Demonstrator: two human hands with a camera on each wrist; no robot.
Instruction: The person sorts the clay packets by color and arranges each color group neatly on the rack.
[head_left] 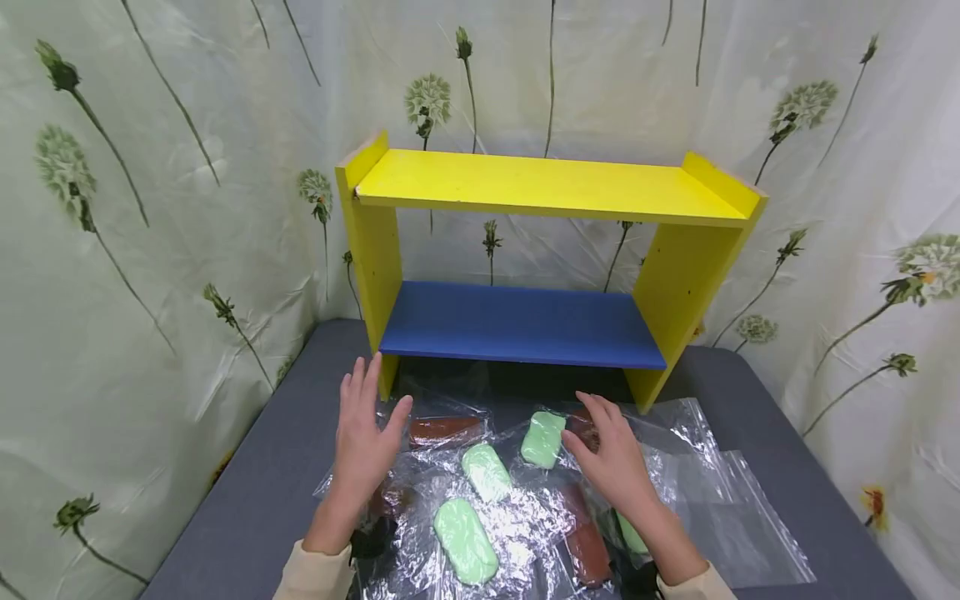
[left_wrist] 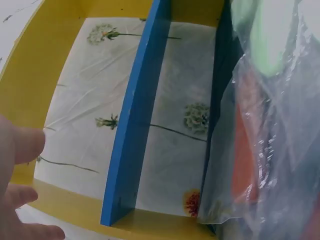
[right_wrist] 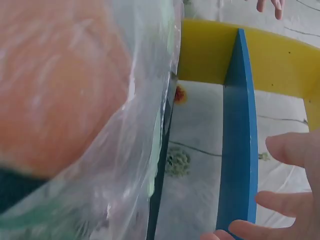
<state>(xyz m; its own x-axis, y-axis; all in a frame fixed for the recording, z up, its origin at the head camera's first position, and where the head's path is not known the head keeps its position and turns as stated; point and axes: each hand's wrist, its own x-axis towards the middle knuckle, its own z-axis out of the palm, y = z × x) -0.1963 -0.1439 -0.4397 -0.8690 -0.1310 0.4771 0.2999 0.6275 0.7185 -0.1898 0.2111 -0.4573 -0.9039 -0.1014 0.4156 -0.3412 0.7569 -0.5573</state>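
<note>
Several clear plastic bags [head_left: 517, 521] lie spread on the dark grey tabletop, holding pale green soap-like bars [head_left: 465, 542] and reddish-brown bars [head_left: 446, 431]. My left hand [head_left: 365, 437] is raised over the left side of the bags, its fingers extended and thumb apart, with nothing in it. Over the right side, my right hand [head_left: 613, 458] hovers with its fingers loosely spread and also holds nothing. Its thumb overlaps a green bar [head_left: 543, 439] in the head view. Part of another green bar [head_left: 632, 533] shows beside the right forearm, which hides the rest.
A small shelf unit with a yellow top board [head_left: 540, 179], yellow sides and a blue lower shelf [head_left: 517, 325] stands behind the bags. Flat clear bags [head_left: 738, 525] lie to the right. A curtain [head_left: 187, 208] printed with dandelions hangs around the table [head_left: 247, 483].
</note>
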